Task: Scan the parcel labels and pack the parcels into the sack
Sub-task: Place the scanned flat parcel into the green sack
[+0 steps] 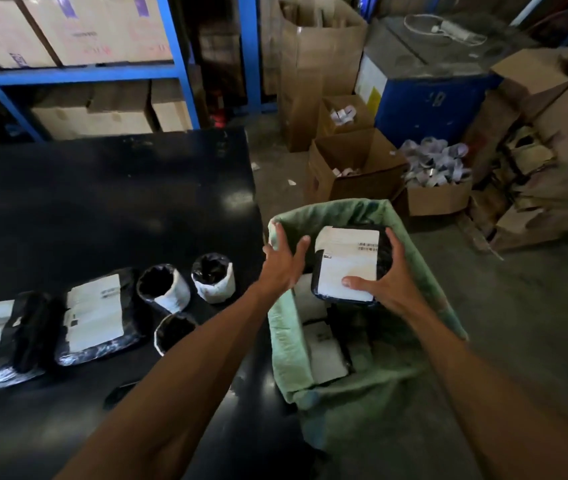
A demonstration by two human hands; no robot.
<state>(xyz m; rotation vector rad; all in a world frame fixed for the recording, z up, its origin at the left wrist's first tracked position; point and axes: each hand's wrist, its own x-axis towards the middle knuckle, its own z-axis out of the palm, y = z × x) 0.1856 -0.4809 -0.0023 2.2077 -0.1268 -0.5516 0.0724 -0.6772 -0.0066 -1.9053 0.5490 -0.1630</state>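
right hand (pixel 384 284) grips parcel (pixel 346 263) over sack (pixel 287 327) mouth, label up, for dropping in; left hand (pixel 284 263) spread, empty, beside rim.

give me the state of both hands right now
Left hand: open, fingers spread at the green sack's rim, holding nothing.
Right hand: gripping the labelled black parcel over the sack's mouth.

In my right hand (pixel 384 284): glossy black plastic parcel (pixel 348 266), white label with black barcode. Woven plastic sack (pixel 286 334) is pale green. Flat surface (pixel 109 202) glossy black. Wrapped black-and-white parcels (pixel 97 317) on it. Steel shelf rack (pixel 178 69) bright blue, brown cardboard cartons (pixel 355 164) plain.
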